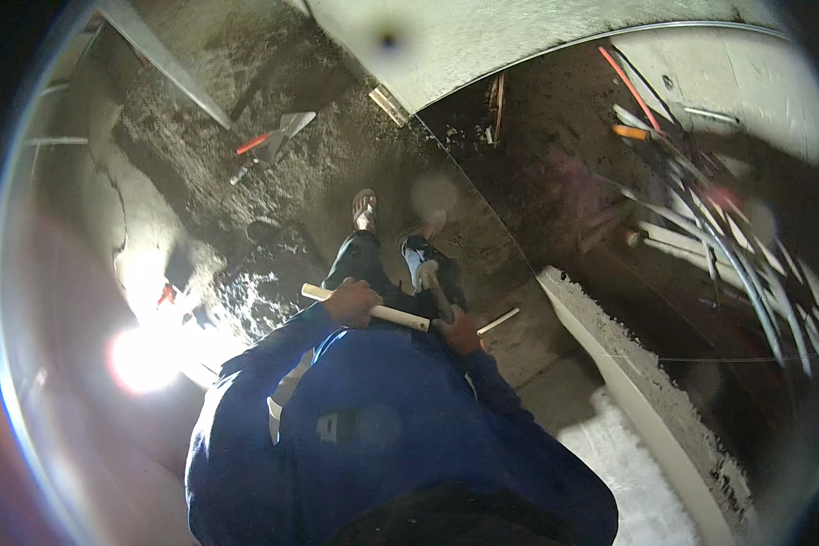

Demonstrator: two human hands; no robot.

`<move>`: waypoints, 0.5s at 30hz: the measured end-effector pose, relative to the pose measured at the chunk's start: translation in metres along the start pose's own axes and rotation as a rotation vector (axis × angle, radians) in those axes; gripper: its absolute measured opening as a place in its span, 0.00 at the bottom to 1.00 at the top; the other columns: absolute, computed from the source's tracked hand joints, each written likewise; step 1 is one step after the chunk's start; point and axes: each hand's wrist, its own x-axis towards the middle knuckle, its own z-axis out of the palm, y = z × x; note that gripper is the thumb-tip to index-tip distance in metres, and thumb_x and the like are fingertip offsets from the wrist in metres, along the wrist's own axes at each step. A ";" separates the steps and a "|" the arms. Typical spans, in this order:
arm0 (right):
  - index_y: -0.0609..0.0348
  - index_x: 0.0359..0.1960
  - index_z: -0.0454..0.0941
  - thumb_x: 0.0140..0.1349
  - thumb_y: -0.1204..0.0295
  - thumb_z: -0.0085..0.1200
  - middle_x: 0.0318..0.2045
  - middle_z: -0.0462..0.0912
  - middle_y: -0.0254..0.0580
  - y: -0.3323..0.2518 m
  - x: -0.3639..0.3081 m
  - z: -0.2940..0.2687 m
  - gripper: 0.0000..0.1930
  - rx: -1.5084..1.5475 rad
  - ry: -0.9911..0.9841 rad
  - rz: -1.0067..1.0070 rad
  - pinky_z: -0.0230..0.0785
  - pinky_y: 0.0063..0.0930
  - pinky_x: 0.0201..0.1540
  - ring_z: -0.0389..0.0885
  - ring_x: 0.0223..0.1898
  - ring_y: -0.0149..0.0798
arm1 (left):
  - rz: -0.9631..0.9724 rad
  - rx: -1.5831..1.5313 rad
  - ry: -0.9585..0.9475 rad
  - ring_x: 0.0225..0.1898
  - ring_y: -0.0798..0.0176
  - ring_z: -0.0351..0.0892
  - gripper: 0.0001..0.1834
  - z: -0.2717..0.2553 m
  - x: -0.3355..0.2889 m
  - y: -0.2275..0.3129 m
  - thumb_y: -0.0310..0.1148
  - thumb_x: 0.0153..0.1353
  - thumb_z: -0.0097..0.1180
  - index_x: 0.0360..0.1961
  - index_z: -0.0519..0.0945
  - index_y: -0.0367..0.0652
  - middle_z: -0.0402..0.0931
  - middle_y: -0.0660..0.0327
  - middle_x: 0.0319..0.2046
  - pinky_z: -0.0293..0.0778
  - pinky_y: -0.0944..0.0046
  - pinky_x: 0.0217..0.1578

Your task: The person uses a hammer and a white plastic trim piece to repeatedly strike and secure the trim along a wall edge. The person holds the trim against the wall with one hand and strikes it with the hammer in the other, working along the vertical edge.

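Observation:
My left hand [353, 302] is closed around a pale, cream-coloured length of pipe or tube [399, 318], held crosswise in front of my body. Its right end reaches close to my right hand [460, 331]. The fingers of that hand are wrapped round a grey-brown tool [440, 298] with a blunt, pale upper end that looks like a hammer; its exact kind is unclear. Just right of that hand shows a short cream stick [499, 320]. Whether it is touching the hand or lying on the floor I cannot tell.
A red-handled trowel [291, 126] lies on the rough, wet-looking floor ahead left. A bright lamp [146, 359] glares at the left. Several long pipes and rods [728, 237] are heaped at the right, beyond a low, rough-topped ledge [628, 373]. A pale panel [519, 36] spans the top.

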 end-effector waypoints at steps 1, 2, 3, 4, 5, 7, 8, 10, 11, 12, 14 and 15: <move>0.61 0.55 0.71 0.58 0.48 0.57 0.46 0.80 0.60 0.002 -0.003 0.004 0.33 -0.039 0.006 -0.061 0.69 0.49 0.52 0.78 0.51 0.59 | 0.007 0.007 0.077 0.38 0.54 0.81 0.11 0.009 0.002 0.002 0.32 0.47 0.58 0.34 0.83 0.51 0.81 0.57 0.30 0.70 0.53 0.42; 0.59 0.53 0.72 0.59 0.49 0.55 0.45 0.80 0.59 0.005 -0.004 0.006 0.29 -0.077 -0.034 -0.142 0.69 0.51 0.51 0.78 0.50 0.59 | 0.005 0.019 0.105 0.38 0.55 0.80 0.11 0.018 0.007 0.005 0.32 0.46 0.58 0.34 0.83 0.51 0.81 0.58 0.29 0.69 0.54 0.42; 0.59 0.52 0.73 0.60 0.52 0.55 0.44 0.80 0.59 0.010 -0.004 0.008 0.26 -0.093 -0.068 -0.127 0.69 0.51 0.50 0.78 0.49 0.59 | -0.006 0.029 0.107 0.38 0.57 0.80 0.11 0.027 0.013 0.008 0.32 0.46 0.59 0.33 0.83 0.52 0.81 0.59 0.28 0.68 0.55 0.43; 0.59 0.50 0.73 0.61 0.54 0.54 0.44 0.80 0.58 0.015 -0.002 0.008 0.24 -0.109 -0.151 -0.131 0.69 0.52 0.49 0.79 0.47 0.59 | -0.044 0.060 0.073 0.37 0.56 0.81 0.11 0.035 0.018 0.012 0.32 0.46 0.59 0.34 0.83 0.51 0.81 0.58 0.28 0.68 0.55 0.43; 0.59 0.49 0.73 0.61 0.56 0.54 0.43 0.80 0.58 0.021 0.000 0.006 0.21 -0.122 -0.227 -0.106 0.70 0.52 0.48 0.79 0.46 0.59 | -0.092 0.086 0.006 0.36 0.56 0.81 0.12 0.043 0.023 0.018 0.33 0.46 0.59 0.34 0.83 0.51 0.81 0.57 0.28 0.68 0.54 0.43; 0.58 0.49 0.73 0.62 0.59 0.54 0.44 0.80 0.57 0.033 0.007 0.002 0.19 -0.307 -0.266 -0.196 0.70 0.52 0.47 0.80 0.45 0.58 | -0.191 0.049 -0.042 0.34 0.54 0.82 0.12 0.056 0.031 0.030 0.33 0.46 0.59 0.35 0.83 0.50 0.81 0.55 0.28 0.69 0.53 0.42; 0.57 0.49 0.72 0.62 0.60 0.53 0.44 0.80 0.56 0.038 0.010 -0.003 0.18 -0.425 -0.282 -0.205 0.70 0.52 0.47 0.80 0.45 0.58 | -0.243 -0.006 -0.020 0.33 0.53 0.82 0.13 0.060 0.034 0.036 0.33 0.46 0.59 0.36 0.83 0.49 0.81 0.54 0.28 0.70 0.52 0.41; 0.60 0.50 0.71 0.58 0.61 0.57 0.42 0.81 0.57 0.047 0.016 -0.015 0.21 -0.318 -0.271 -0.161 0.70 0.50 0.48 0.80 0.45 0.57 | -0.272 -0.074 -0.036 0.31 0.51 0.83 0.13 0.064 0.039 0.046 0.33 0.46 0.59 0.36 0.82 0.48 0.81 0.52 0.29 0.71 0.50 0.40; 0.61 0.50 0.71 0.57 0.62 0.59 0.41 0.81 0.58 0.051 0.017 -0.024 0.23 -0.280 -0.269 -0.112 0.70 0.49 0.49 0.81 0.45 0.56 | -0.248 -0.090 -0.060 0.31 0.50 0.83 0.13 0.064 0.043 0.049 0.33 0.46 0.59 0.36 0.82 0.48 0.81 0.51 0.29 0.72 0.49 0.39; 0.62 0.52 0.70 0.57 0.62 0.59 0.42 0.81 0.57 0.056 0.016 -0.034 0.24 -0.223 -0.282 -0.090 0.70 0.48 0.50 0.80 0.46 0.55 | -0.223 -0.098 -0.070 0.30 0.48 0.83 0.13 0.062 0.047 0.051 0.34 0.47 0.59 0.36 0.82 0.47 0.81 0.51 0.29 0.73 0.48 0.38; 0.63 0.55 0.70 0.56 0.62 0.60 0.46 0.80 0.56 0.065 0.009 -0.055 0.27 -0.081 -0.306 -0.070 0.71 0.45 0.51 0.80 0.48 0.52 | -0.273 -0.213 -0.167 0.32 0.47 0.83 0.13 0.058 0.049 0.059 0.35 0.48 0.59 0.37 0.81 0.47 0.81 0.51 0.29 0.73 0.46 0.40; 0.64 0.56 0.69 0.56 0.62 0.60 0.48 0.80 0.55 0.070 0.002 -0.066 0.28 -0.039 -0.366 -0.072 0.70 0.43 0.52 0.79 0.49 0.51 | -0.276 -0.281 -0.170 0.34 0.46 0.83 0.13 0.056 0.048 0.064 0.36 0.49 0.59 0.37 0.81 0.47 0.81 0.51 0.29 0.74 0.45 0.40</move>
